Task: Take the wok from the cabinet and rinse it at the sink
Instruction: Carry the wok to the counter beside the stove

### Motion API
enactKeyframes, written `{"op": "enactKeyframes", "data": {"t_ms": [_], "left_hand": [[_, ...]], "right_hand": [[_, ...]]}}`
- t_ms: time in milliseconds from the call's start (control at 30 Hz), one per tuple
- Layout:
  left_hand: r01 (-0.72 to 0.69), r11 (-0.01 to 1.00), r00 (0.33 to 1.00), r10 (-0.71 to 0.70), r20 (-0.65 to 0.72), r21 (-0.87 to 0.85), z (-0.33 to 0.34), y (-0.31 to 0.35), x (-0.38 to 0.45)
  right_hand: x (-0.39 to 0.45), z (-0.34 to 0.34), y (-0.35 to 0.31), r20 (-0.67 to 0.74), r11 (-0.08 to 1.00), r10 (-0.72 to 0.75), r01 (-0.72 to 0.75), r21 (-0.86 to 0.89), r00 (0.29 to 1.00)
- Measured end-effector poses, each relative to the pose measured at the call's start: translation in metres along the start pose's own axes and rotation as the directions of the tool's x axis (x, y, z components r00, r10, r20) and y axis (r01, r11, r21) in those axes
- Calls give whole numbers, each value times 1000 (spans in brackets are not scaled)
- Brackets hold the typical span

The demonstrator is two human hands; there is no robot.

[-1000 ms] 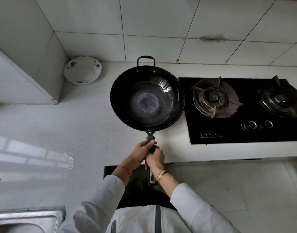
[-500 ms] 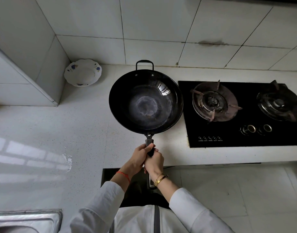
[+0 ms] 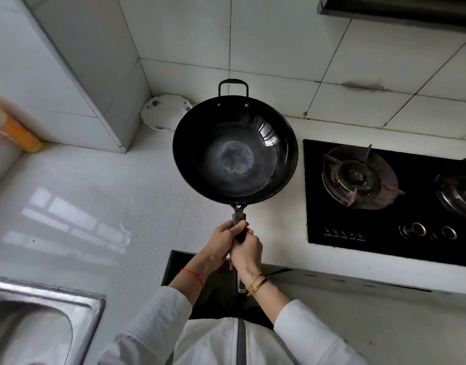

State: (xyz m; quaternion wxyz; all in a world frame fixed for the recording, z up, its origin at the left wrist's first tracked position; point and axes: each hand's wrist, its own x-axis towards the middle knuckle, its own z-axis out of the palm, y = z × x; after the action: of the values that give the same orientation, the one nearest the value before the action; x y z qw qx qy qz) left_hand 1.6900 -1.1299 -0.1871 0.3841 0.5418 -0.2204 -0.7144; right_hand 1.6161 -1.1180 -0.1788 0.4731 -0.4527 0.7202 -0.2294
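Note:
A black wok [image 3: 235, 151] with a loop handle at its far rim hangs level above the white counter [image 3: 94, 185], left of the stove. Its long handle points toward me. My left hand [image 3: 221, 243] and my right hand [image 3: 246, 252] are both wrapped around that handle, left hand nearer the pan. The steel sink [image 3: 39, 320] lies at the lower left, its basin partly cut off by the frame edge. The wok's inside looks dry with a pale worn patch in the middle.
A black gas stove [image 3: 384, 196] with two burners fills the right side. A white flowered plate [image 3: 166, 111] leans in the back corner behind the wok. A tiled pillar [image 3: 76, 75] juts out at the left, with an orange bottle [image 3: 13, 127] beside it. An open dark cabinet [image 3: 200, 283] is below.
The view has swung left and tilted up, so the sink shows more and the orange bottle has appeared. The wok stays in both hands, shifted slightly left relative to the stove.

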Motion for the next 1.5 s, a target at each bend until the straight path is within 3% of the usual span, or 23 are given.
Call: {"op": "enactKeyframes", "data": {"t_ms": [200,467,700,1000,1500], "left_hand": [[-70,996,986,60,-153,-58,17,-6,-17],[-202,957,932,123,-342,-208,62,-37,-51],[-332,912,820,153,-552,-241,81,-84,-86],[-447,834,649,54,-759,-323,82,-135,-136],[-580,733,409,-114,-905,-355,45,-176,-195]], "right_hand": [[-6,-17,3,132,997,-74,77,-14,988],[-17,-59,29,352,972,-172,217,-94,920],[-42,-75,57,557,937,-183,315,-151,810],[-78,-56,91,765,845,-136,477,-242,630],[-138,15,118,908,612,-113,748,-257,404]]}}
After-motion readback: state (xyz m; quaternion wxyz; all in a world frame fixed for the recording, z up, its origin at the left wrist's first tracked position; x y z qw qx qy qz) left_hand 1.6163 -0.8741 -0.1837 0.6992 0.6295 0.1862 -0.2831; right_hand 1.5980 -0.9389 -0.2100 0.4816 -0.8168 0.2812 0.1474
